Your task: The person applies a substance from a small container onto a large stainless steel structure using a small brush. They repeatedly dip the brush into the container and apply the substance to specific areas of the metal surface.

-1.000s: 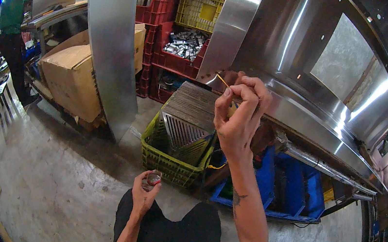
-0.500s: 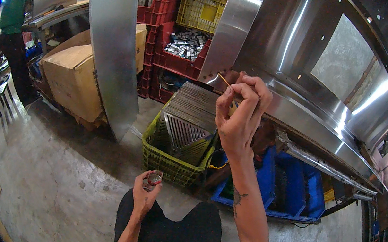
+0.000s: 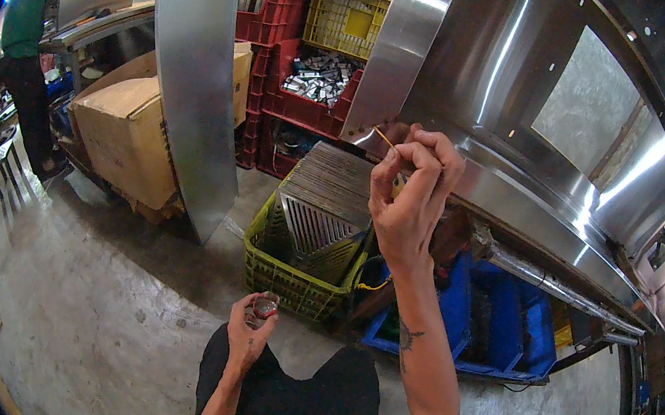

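Note:
Between the thumb and fingers of my right hand (image 3: pixel 414 193) is a thin wooden stick (image 3: pixel 384 137). Its tip is at the lower corner of a shiny sheet-metal panel (image 3: pixel 398 57), beside small dark spots; whether it touches the metal I cannot tell. Low above my lap, my left hand (image 3: pixel 248 332) is closed around a small clear cup (image 3: pixel 264 307) with some red at its rim. What the cup contains is too small to make out.
A yellow-green crate (image 3: pixel 290 273) of stacked slotted metal plates (image 3: pixel 319 231) stands ahead. Blue bins (image 3: pixel 502 322) lie under the metalwork at right. Red crates (image 3: pixel 308 108) hold small metal parts. A tall metal sheet (image 3: pixel 194 80) and cardboard box (image 3: pixel 128 134) stand left, near a person in green (image 3: pixel 22 24).
Almost nothing differs. My right hand has shifted very slightly, with the stick's tip still at the panel corner; my left hand and the cup stay in place.

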{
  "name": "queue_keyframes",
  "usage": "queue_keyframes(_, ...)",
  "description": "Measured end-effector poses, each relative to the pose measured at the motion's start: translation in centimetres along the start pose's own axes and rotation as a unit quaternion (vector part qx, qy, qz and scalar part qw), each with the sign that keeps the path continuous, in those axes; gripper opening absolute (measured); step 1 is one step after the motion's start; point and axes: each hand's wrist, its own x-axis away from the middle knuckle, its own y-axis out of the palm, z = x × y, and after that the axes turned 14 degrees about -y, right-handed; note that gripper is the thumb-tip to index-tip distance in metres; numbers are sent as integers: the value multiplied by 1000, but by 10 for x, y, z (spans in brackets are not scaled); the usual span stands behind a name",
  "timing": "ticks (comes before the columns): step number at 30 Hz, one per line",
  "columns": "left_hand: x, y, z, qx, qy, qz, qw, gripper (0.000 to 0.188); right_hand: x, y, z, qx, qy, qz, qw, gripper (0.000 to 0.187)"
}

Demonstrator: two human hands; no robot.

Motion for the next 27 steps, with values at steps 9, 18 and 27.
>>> queue_keyframes(9,2,-1,-2,21,-11,2,1000,61,2,-11,-7,-10,7,-7,1000,34)
queue_keyframes(18,1,-2,-3,9,-14,4,1000,61,-1,-1,-5,-3,5,4,1000,45)
queue_keyframes(27,1,-3,-1,7,3,-1,1000,59,-3,-2,-7,7,5,-10,1000,46)
